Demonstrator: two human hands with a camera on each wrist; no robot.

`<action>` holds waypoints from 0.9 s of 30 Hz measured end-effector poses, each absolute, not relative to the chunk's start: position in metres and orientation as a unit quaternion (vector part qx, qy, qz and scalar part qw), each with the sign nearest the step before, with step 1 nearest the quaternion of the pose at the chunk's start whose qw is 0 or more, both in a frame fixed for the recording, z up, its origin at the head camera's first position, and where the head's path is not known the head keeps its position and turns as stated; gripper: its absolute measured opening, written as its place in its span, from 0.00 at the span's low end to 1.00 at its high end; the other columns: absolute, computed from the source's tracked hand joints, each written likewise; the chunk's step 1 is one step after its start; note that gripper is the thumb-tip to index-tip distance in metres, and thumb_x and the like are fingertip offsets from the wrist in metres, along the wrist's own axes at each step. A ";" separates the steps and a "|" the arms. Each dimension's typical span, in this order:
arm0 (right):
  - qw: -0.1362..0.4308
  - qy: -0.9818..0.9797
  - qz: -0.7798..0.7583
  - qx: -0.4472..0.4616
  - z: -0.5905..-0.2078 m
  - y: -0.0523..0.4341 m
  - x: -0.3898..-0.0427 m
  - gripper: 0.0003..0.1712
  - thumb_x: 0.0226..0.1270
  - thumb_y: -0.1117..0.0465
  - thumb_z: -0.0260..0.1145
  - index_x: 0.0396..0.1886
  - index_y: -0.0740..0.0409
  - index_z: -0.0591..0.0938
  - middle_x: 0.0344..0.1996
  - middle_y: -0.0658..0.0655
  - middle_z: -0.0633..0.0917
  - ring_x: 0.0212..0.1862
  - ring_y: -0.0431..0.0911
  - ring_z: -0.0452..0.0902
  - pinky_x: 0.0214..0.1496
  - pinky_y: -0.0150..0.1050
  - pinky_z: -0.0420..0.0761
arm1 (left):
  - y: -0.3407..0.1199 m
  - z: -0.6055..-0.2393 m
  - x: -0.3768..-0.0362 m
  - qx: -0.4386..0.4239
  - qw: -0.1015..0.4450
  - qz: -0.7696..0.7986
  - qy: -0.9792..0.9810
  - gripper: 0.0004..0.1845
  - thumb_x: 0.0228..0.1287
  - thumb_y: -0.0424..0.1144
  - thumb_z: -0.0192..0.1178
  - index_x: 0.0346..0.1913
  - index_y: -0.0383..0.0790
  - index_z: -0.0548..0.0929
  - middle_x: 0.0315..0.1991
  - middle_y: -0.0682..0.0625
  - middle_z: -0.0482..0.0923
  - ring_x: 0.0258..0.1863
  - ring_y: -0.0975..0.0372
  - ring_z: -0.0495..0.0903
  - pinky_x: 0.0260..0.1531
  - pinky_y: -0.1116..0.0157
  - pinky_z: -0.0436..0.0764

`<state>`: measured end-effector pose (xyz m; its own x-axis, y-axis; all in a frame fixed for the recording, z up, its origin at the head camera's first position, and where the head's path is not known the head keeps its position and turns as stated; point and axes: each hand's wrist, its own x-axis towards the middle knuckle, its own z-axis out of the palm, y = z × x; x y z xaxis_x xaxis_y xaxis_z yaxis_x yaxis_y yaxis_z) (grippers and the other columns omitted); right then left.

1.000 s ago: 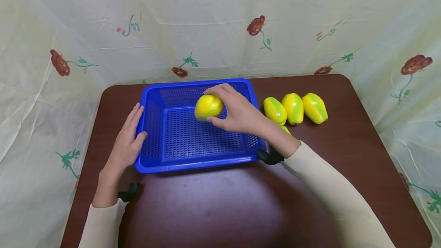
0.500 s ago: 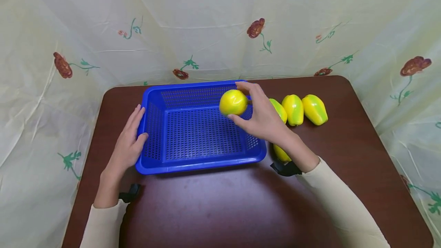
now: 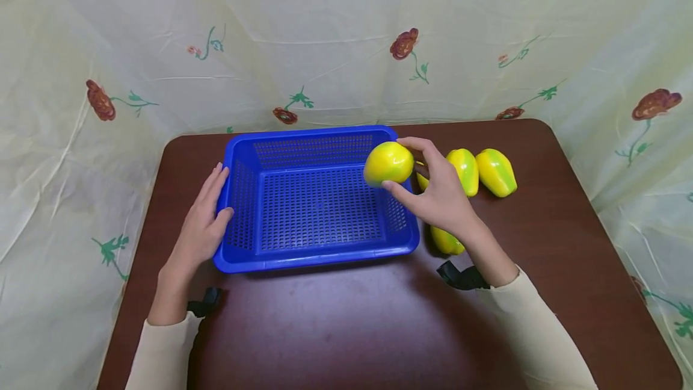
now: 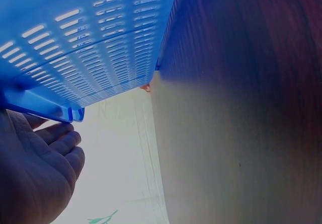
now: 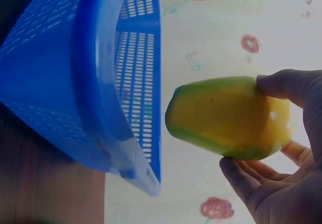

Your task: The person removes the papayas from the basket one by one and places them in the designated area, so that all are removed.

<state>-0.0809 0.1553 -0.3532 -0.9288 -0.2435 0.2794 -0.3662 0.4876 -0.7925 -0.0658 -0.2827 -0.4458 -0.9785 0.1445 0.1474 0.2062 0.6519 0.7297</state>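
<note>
Yellow-green papaya (image 3: 388, 164), a glossy toy-like fruit, is pinched between the thumb and fingertips of the right hand (image 3: 441, 197), held in the air above the right rim of a blue perforated plastic basket (image 3: 303, 260). Left hand (image 3: 201, 221) lies flat, fingers straight, against the basket's left wall, steadying it on a dark brown table (image 3: 352, 330). More papayas (image 3: 479, 170) lie on the table just right of the basket. Judged from this, a good move keeps the grip snug, since the smooth skin could slip, and clears the rim cleanly.
</note>
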 end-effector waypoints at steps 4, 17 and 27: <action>0.069 -0.864 0.473 0.161 -0.356 0.164 -0.076 0.43 0.63 0.62 0.78 0.75 0.56 0.69 0.70 0.56 0.79 0.68 0.52 0.80 0.68 0.58 0.84 | -0.282 -0.446 -0.066 -0.094 0.036 -0.407 -0.908 0.40 0.74 0.33 0.48 0.87 0.51 0.53 0.89 0.47 0.45 0.87 0.40 0.49 0.77 0.26 0.54; 0.098 -0.852 0.496 0.139 -0.363 0.189 -0.065 0.40 0.62 0.69 0.76 0.74 0.57 0.73 0.66 0.57 0.76 0.62 0.47 0.76 0.62 0.21 0.80 | -0.283 -0.444 -0.063 -0.092 0.037 -0.407 -0.908 0.40 0.74 0.33 0.48 0.87 0.50 0.53 0.89 0.46 0.45 0.86 0.39 0.50 0.76 0.25 0.55; 0.109 -0.855 0.498 0.101 -0.364 0.218 -0.061 0.41 0.65 0.69 0.74 0.76 0.56 0.71 0.68 0.56 0.76 0.61 0.40 0.75 0.56 0.17 0.81 | -0.282 -0.445 -0.066 -0.091 0.032 -0.416 -0.904 0.40 0.75 0.34 0.48 0.87 0.54 0.53 0.89 0.49 0.45 0.87 0.41 0.49 0.77 0.25 0.54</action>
<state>-0.0610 0.2183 -0.3643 -0.9558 -0.0633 0.2870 -0.2809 0.4844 -0.8285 -0.0658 -0.2820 -0.4453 -0.9813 0.1383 0.1336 0.1915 0.6377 0.7461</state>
